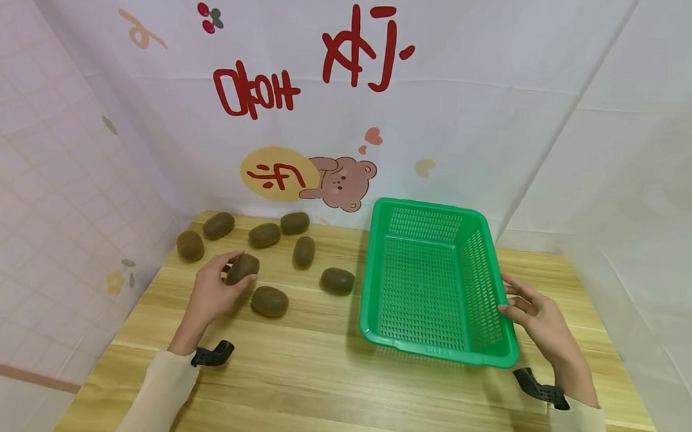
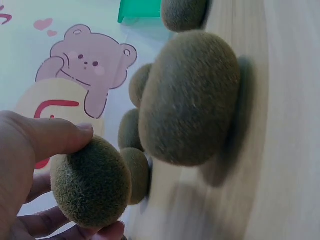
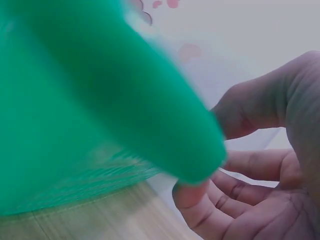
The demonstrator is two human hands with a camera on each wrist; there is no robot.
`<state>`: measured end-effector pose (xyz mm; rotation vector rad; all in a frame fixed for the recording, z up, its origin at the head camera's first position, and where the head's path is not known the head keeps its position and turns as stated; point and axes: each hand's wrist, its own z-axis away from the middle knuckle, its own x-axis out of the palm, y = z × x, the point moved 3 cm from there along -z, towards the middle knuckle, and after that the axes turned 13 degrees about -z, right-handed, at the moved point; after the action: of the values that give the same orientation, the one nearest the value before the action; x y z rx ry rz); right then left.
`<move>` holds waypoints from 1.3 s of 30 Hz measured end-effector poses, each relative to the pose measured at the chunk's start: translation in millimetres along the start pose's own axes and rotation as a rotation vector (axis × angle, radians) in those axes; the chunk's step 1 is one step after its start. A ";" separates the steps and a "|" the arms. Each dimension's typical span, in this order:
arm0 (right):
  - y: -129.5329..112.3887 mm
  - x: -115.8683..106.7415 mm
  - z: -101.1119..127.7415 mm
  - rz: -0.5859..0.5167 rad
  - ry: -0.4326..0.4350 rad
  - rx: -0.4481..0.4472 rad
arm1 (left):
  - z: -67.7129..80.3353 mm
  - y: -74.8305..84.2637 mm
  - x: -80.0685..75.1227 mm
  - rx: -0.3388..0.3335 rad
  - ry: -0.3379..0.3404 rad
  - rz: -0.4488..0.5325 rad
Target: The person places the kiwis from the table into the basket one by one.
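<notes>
The left hand [image 1: 216, 290] grasps one brown, fuzzy, oval kiwifruit [image 1: 243, 269], seven more kiwifruits [image 1: 269, 301] lie on one wood-grain table [image 1: 315, 388], and the right hand [image 1: 541, 320] grips one green, perforated plastic basket [image 1: 424, 290].

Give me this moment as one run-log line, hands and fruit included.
left hand: grips kiwi | right hand: holds basket by right side | seven other kiwis: on table, left of basket

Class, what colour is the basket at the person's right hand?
The basket is green, showing best in the head view.
</notes>
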<state>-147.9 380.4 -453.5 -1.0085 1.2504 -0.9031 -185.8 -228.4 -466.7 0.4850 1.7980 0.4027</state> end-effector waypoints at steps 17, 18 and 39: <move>1.6 1.0 -3.5 -0.060 -0.022 0.006 | -8.0 28.6 -7.5 0.048 0.012 0.033; 1.6 1.0 -3.2 -0.063 -0.024 0.005 | -8.5 30.3 -8.1 0.052 0.014 0.036; 4.6 -2.8 -1.7 -0.072 -0.017 0.012 | -28.0 72.3 -9.3 0.141 -0.007 0.144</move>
<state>-149.9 384.3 -457.0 -1.0550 1.1992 -0.9549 -201.9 -172.1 -414.9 0.7166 1.7984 0.3735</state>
